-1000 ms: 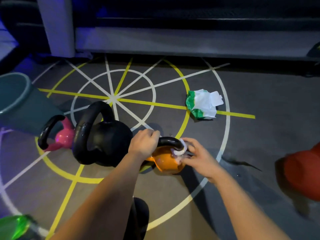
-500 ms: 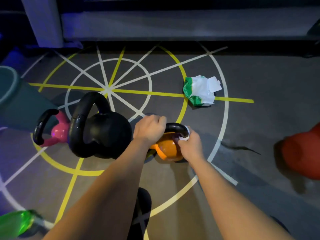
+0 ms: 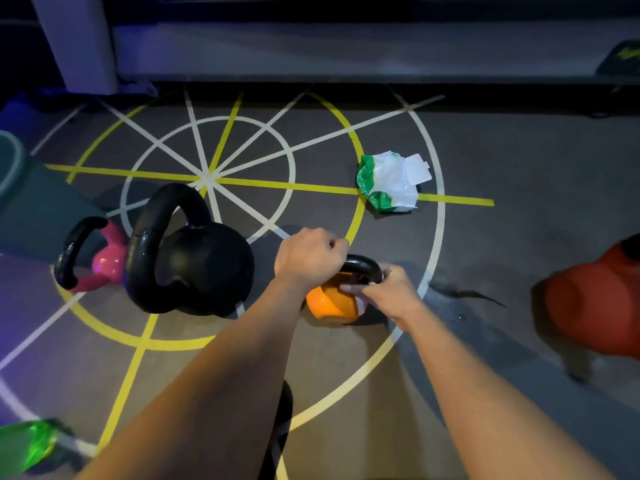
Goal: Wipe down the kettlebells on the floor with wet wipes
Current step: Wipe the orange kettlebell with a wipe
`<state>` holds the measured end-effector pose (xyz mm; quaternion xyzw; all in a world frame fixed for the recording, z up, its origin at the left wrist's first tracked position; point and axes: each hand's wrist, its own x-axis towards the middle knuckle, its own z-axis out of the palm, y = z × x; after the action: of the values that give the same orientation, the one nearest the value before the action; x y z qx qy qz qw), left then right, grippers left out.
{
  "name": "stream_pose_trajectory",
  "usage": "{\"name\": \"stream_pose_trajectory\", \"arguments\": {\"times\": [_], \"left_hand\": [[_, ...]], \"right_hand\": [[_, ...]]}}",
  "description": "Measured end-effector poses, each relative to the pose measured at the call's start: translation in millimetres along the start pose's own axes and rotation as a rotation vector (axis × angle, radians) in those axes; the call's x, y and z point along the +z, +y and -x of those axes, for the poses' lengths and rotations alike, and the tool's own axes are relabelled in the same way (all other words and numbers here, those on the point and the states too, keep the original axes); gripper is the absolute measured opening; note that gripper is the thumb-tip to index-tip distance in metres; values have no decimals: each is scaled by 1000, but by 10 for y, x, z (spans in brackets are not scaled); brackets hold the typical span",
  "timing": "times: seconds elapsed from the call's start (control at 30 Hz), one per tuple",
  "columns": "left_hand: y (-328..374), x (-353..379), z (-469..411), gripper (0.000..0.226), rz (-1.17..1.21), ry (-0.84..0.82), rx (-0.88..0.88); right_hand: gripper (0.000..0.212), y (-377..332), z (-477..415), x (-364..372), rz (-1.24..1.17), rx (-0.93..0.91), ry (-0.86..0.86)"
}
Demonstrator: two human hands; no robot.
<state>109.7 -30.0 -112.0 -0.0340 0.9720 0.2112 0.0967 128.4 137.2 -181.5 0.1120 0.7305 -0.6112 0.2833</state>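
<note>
Grey gym floor (image 3: 485, 150) with painted lines. Grips the handle of the orange kettlebell (image 3: 329, 303) at centre frame with the left hand (image 3: 308, 258), likely to steady it; pinches a wet wipe (image 3: 361, 304) against its right-of-frame side with the right hand (image 3: 391, 292). Wipe pack (image 3: 391, 183) upper right, within reach.

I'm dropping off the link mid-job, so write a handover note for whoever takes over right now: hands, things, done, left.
The left hand grips the black handle of the orange kettlebell.
The right hand pinches a wipe, mostly hidden, against its side.
The wipe pack lies open on the floor beyond.
The black kettlebell and pink kettlebell stand to the left; the black one's handle glistens, perhaps wiped.
Left: finish the orange one, then check the others.
</note>
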Motion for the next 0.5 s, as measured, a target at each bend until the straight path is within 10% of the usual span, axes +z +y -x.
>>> {"name": "stream_pose_trajectory", "arguments": {"times": [0.2, 0.5], "left_hand": [[-128, -92, -70, 43, 18, -50, -57], [-80, -55, -80, 45, 61, -10, -98]], "right_hand": [[30, -236, 23, 2, 172, -23, -118], [25, -112, 57, 434, 26, 49, 471]]}}
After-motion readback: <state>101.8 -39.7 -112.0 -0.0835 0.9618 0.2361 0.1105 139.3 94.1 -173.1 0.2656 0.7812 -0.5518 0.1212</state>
